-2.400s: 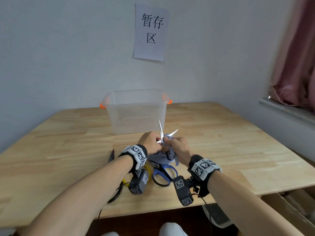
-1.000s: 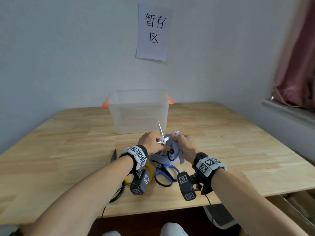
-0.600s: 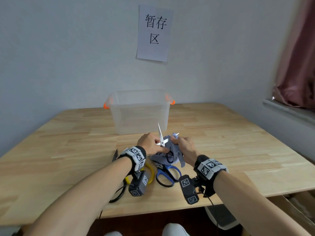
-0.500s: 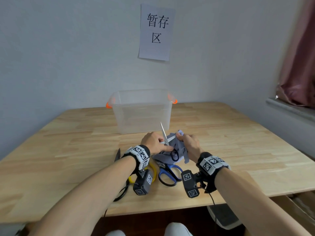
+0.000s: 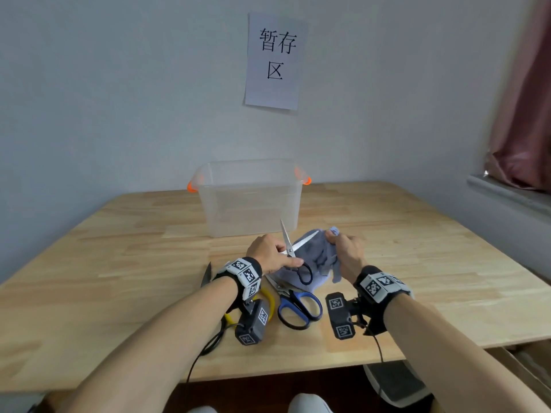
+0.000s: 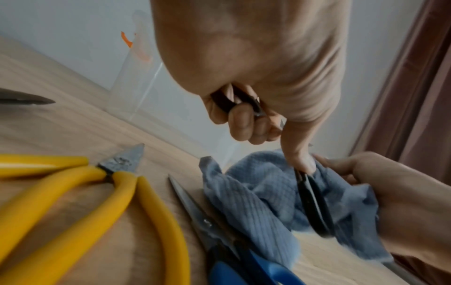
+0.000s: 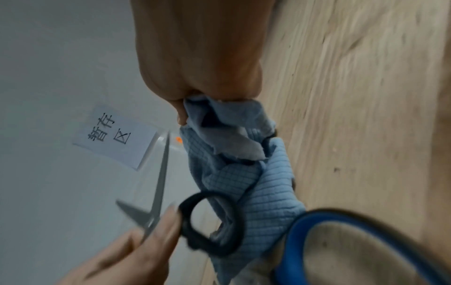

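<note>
Sliding rightward since half a second ago, the right hand (image 5: 347, 253) clutches the cloth (image 5: 316, 254) against the open scissors (image 5: 286, 238), gripped by the left hand (image 5: 265, 253) above the worktop (image 5: 417, 263); this wiping pass looks nearly finished.

A clear bin (image 5: 250, 204) stands on the wooden table (image 5: 417, 263), with blue scissors (image 5: 293, 299) lying beside yellow-handled pliers (image 6: 119, 185).

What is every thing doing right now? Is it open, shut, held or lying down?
black scissors, blades open, gripped by the left hand.
blue cloth, crumpled, bunched in the right hand.
blue scissors, shut, lying on the table.
yellow pliers, lying on the table, untouched.
clear bin, lid off, looks empty.
</note>
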`<state>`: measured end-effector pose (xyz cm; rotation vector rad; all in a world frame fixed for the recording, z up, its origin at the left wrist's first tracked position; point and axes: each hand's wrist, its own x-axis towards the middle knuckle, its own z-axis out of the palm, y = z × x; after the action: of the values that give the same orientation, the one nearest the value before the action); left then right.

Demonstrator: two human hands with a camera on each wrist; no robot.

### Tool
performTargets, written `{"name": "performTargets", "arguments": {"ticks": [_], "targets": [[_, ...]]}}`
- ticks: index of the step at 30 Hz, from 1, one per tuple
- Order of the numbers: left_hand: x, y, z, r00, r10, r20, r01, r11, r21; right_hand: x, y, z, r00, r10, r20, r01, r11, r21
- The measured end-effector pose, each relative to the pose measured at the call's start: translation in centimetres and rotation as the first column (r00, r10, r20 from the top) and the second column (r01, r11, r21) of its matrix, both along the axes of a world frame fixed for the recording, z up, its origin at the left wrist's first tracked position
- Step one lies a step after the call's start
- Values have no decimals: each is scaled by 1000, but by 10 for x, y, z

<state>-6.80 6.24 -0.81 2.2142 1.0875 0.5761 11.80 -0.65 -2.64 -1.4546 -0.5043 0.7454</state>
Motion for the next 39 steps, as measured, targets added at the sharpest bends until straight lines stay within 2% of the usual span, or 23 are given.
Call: {"name": "performTargets", "arguments": {"ticks": [3,6,9,12,13,17,19,21,24,26,29,32,35,39], "targets": [[-5,3,0,997,66,34,-65,997,-32,5,-6,-5,985,63,161,-56,997,-49],[-2,1,1,994,81,79,-77,996,-55,2,-12,-7,929,188,318,-156,980,-125],[4,-5,7,986,100,133,-93,994,-59,1,-12,0,917,216,334,-179,974,-139],[6,-10,16,982,116,148,-111,993,-46,2,-13,17,951,152,271,-127,986,-109],[6,-11,20,979,131,156,-126,991,-41,0,-14,23,944,145,296,-115,987,-115],[3,-16,31,969,175,176,-170,984,-42,-5,-16,36,802,94,589,-22,992,-128],[2,-18,35,963,185,197,-178,983,-52,-12,-21,41,766,145,626,-114,989,-89],[1,-20,37,953,194,232,-183,981,-69,-22,-30,46,740,260,620,-250,962,-105],[-1,-23,40,942,212,260,-195,977,-89,-30,-32,42,727,332,601,-317,939,-135],[-3,-25,41,937,219,271,-200,975,-97,-34,-32,39,767,330,549,-331,938,-102],[-8,-30,46,931,199,306,-177,979,-99,-42,-31,38,870,291,397,-327,945,24],[-13,-32,49,918,189,348,-141,977,-159,-49,-27,41,941,239,241,-273,955,119],[-18,-27,50,924,181,336,-133,978,-160,-54,-24,45,968,216,126,-234,960,156],[-23,-20,51,914,235,330,-190,968,-162,-62,-18,45,969,213,125,-230,964,137]]}}
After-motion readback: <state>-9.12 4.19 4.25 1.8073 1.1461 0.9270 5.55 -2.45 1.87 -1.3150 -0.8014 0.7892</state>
